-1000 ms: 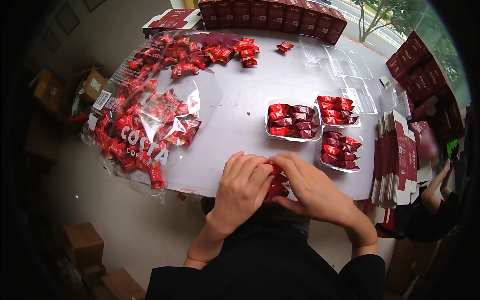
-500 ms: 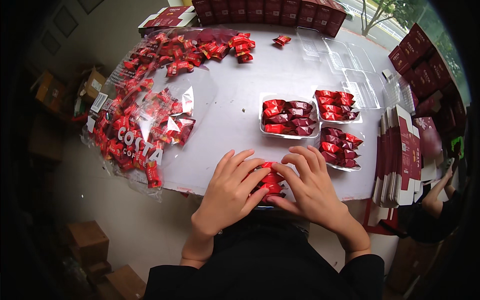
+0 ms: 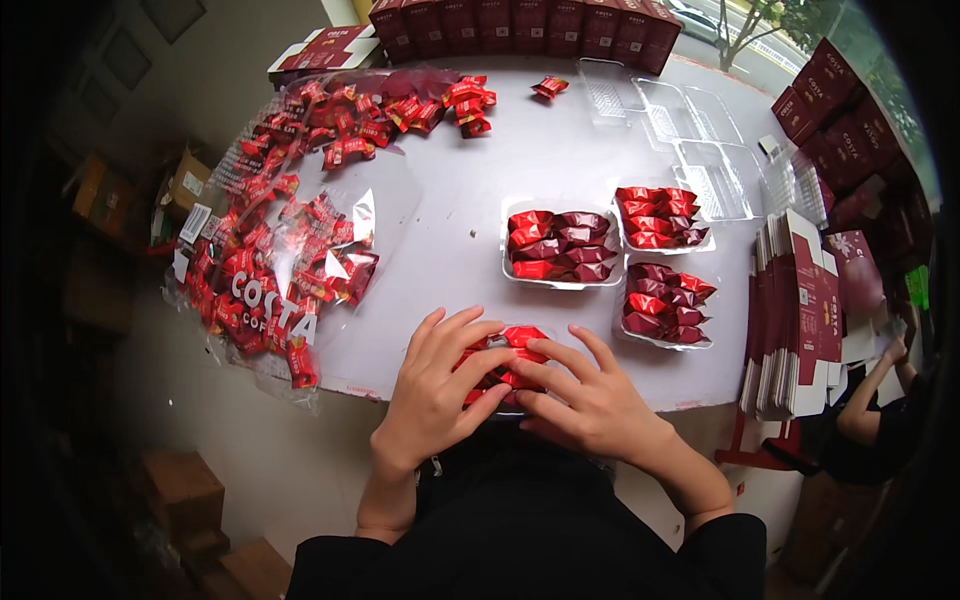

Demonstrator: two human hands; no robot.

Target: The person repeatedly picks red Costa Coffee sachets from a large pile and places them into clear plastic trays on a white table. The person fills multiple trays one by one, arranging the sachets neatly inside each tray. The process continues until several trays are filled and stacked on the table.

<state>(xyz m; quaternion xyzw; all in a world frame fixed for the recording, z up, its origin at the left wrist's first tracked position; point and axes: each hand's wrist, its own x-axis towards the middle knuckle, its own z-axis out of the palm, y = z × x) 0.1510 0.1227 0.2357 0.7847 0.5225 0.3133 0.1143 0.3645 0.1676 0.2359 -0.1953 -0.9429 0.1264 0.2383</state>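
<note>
At the near edge of the white table (image 3: pixel 480 240), low in the middle of the frame, both hands are down on one small clear tray of red-wrapped sweets (image 3: pixel 503 362). The left hand (image 3: pixel 437 392) lies flat with its fingers spread across the left side of the sweets, and the right hand (image 3: pixel 590 398) mirrors it from the right, fingers splayed and pressing on the wrappers. Neither hand is closed around anything; they look to be settling the pieces into place. How full this tray is I cannot tell, the fingers hide most of it.

Just beyond, right of centre, three trays already look packed. The nearest filled tray (image 3: pixel 664 305) holds dark red and bright red pieces in rows. Left of it, the middle tray (image 3: pixel 558 246) is full too, mixed reds. Above that pair, the third tray (image 3: pixel 660 217) carries bright red ones. So by my reckoning three are done and a fourth is in hand.

Plenty is left. Farther up, toward the upper right, a cluster of empty clear trays (image 3: pixel 690 140) waits. On the left side a big clear bag of sweets (image 3: pixel 270 280) lies slumped open, still well stocked, and loose sweets (image 3: pixel 390 110) spread across the upper left of the table.

At the right edge, a stack of flat dark red cartons (image 3: pixel 800 310) stands on end, and along the top a row of made-up dark red boxes (image 3: pixel 520 25) lines the far side.
</note>
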